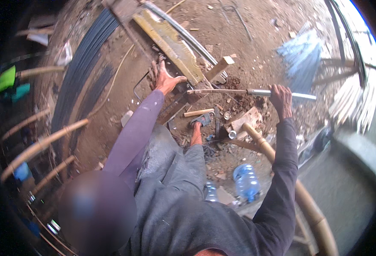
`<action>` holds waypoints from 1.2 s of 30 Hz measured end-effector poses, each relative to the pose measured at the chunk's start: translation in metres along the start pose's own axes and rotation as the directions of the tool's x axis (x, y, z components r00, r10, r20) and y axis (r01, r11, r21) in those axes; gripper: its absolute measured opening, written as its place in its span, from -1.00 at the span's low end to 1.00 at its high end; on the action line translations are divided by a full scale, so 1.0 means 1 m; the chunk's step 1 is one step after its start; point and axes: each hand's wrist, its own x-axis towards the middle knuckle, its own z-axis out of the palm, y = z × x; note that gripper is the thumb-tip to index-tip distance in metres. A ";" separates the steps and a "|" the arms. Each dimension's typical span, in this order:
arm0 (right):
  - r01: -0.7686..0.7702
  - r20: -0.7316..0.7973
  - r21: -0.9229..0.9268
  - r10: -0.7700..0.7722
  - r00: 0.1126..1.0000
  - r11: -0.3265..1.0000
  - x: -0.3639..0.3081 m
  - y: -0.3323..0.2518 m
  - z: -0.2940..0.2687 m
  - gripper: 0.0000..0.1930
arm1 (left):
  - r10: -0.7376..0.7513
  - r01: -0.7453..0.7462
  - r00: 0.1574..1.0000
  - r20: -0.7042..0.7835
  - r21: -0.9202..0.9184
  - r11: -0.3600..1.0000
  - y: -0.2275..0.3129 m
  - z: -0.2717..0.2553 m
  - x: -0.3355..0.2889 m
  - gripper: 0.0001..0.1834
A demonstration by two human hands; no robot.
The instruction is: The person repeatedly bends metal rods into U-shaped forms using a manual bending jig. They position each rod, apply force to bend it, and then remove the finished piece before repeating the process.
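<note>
My right hand (280,98) is closed around a silvery metal pipe (256,92). A narrow, flat bar (222,91) runs on from the pipe's left end, toward the near end of a worn, yellow-painted beam (168,45). Beside that beam my left hand (164,80) lies with its fingers spread; whether it presses on a thin rod under it, I cannot tell. A thin dark rod bent at a corner (137,88) shows just left of that hand. Close to the beam's near end, a squared wooden post (222,67) sticks up.
Long dark rods (83,64) lie in a bundle on the left, and bluish rods (301,57) at the far right. A bamboo pole (264,147) slants along my right side. Clear plastic bottles (246,181) and wood scraps lie near my sandalled foot (203,119).
</note>
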 end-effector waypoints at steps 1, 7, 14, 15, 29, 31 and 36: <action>-0.029 -0.059 -0.012 0.028 0.998 1.000 -0.008 -0.005 -0.001 -0.74 | 0.006 -0.006 1.000 0.003 0.005 1.000 0.000 0.000 0.001 0.55; -0.323 0.002 -0.069 0.324 0.946 0.944 -0.090 -0.067 0.003 -0.75 | 0.085 -0.085 0.996 0.003 -0.061 0.995 0.000 -0.003 0.001 0.52; -0.704 0.009 -0.178 0.717 0.697 0.687 -0.199 -0.229 0.009 -0.76 | 0.106 -0.106 0.994 -0.002 -0.028 0.994 -0.005 -0.005 -0.006 0.48; -0.730 0.054 -0.215 0.754 0.654 0.649 -0.206 -0.248 0.007 -0.74 | 0.107 -0.106 0.994 0.002 -0.038 0.994 -0.007 -0.005 -0.006 0.48; -0.992 0.032 -0.127 0.999 -0.031 -0.026 -0.163 -0.552 0.002 -0.82 | 0.138 -0.138 0.990 -0.004 -0.078 0.987 -0.027 0.016 0.012 0.57; -0.988 0.030 -0.140 0.998 -0.062 -0.057 -0.157 -0.568 -0.002 -0.81 | 0.221 -0.224 0.974 -0.039 -0.257 0.940 -0.031 0.019 0.016 0.58; -0.984 0.255 -0.031 0.953 0.163 0.176 -0.187 -0.521 -0.032 -0.76 | 0.212 -0.186 0.974 0.077 -0.258 0.948 -0.025 0.019 0.023 0.61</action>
